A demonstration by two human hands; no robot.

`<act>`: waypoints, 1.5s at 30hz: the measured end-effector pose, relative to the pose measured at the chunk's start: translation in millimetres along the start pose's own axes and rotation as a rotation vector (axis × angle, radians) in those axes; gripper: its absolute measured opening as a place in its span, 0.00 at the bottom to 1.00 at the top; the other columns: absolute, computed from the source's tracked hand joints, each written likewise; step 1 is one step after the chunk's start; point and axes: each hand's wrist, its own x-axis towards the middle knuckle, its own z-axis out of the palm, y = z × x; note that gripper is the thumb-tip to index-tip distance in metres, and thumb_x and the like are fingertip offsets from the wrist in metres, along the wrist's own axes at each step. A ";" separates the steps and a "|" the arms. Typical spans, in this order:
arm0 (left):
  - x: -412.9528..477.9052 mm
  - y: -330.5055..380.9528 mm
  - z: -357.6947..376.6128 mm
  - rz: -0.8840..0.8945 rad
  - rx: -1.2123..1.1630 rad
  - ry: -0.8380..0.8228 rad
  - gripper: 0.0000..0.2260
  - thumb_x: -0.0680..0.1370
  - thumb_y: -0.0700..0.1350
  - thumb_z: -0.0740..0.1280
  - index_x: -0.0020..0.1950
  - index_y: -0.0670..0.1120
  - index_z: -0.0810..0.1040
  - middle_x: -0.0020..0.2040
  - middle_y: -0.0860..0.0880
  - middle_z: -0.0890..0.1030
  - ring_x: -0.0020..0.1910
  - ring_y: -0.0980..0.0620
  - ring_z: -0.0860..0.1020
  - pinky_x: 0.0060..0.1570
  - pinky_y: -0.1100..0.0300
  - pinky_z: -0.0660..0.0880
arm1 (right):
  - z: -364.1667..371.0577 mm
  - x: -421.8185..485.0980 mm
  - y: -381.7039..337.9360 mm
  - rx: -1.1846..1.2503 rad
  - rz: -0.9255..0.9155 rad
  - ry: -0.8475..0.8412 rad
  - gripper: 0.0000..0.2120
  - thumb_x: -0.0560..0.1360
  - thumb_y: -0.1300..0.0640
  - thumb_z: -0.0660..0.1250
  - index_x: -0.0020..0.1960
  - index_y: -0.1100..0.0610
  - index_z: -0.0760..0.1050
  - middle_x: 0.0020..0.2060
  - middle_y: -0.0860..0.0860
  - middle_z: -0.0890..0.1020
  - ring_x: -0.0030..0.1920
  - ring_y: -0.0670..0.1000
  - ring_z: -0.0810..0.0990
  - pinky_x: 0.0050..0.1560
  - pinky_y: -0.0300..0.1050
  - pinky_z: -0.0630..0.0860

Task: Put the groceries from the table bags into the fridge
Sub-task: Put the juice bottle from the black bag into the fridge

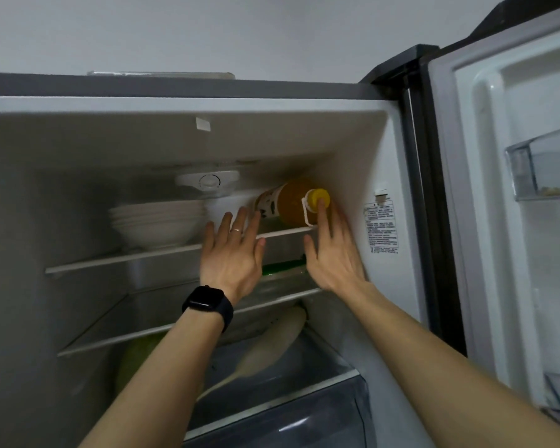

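An orange juice bottle (290,202) with a yellow cap lies on its side at the right end of the fridge's top shelf (123,258), cap toward me. My right hand (332,253) is spread flat beside it, one fingertip touching the cap. My left hand (232,253), with a ring and a black watch on the wrist, is spread with fingers apart in front of the bottle's left side, holding nothing. The bottle's far end is hidden in the dark back corner.
A stack of white bowls (157,223) stands on the top shelf to the left. A green item (282,266) lies on the middle shelf. A white radish (272,341) and a green vegetable (136,354) lie lower down. The open fridge door (511,205) stands at right.
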 end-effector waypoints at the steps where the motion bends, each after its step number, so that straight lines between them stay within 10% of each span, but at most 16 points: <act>1: -2.1 0.0 0.4 0.009 -0.001 0.007 0.26 0.85 0.58 0.42 0.83 0.54 0.45 0.83 0.49 0.47 0.82 0.47 0.46 0.78 0.44 0.41 | 0.6 -5.7 1.3 -0.029 -0.003 -0.010 0.36 0.82 0.41 0.51 0.80 0.49 0.32 0.81 0.55 0.45 0.80 0.56 0.45 0.79 0.55 0.49; 7: -14.5 1.7 4.0 0.002 -0.006 0.012 0.26 0.85 0.58 0.43 0.83 0.55 0.43 0.83 0.48 0.42 0.81 0.47 0.42 0.77 0.43 0.36 | -6.7 -14.0 3.7 -0.098 -0.007 -0.110 0.37 0.82 0.43 0.54 0.81 0.52 0.37 0.81 0.54 0.42 0.80 0.55 0.41 0.80 0.54 0.45; 22: -169.2 73.2 -11.7 -0.155 -0.329 0.035 0.31 0.80 0.54 0.62 0.82 0.57 0.54 0.83 0.49 0.52 0.81 0.48 0.47 0.77 0.36 0.48 | -113.7 -214.9 -14.7 0.558 0.206 -0.158 0.16 0.80 0.53 0.65 0.67 0.45 0.76 0.71 0.42 0.72 0.72 0.42 0.66 0.71 0.36 0.58; 31: -357.2 126.4 -56.2 -0.400 -0.262 -0.190 0.33 0.79 0.53 0.64 0.81 0.62 0.53 0.83 0.52 0.52 0.81 0.50 0.46 0.78 0.40 0.46 | -156.5 -355.5 12.4 0.702 0.263 -0.476 0.11 0.80 0.51 0.66 0.60 0.40 0.79 0.63 0.30 0.73 0.66 0.40 0.71 0.71 0.50 0.69; 45: -580.0 119.6 -157.8 -0.770 -0.193 -0.372 0.31 0.78 0.53 0.64 0.80 0.59 0.58 0.81 0.51 0.58 0.80 0.47 0.56 0.77 0.38 0.56 | -187.6 -509.5 -54.0 0.698 0.092 -0.872 0.11 0.79 0.54 0.68 0.61 0.46 0.80 0.64 0.38 0.75 0.67 0.43 0.70 0.66 0.38 0.60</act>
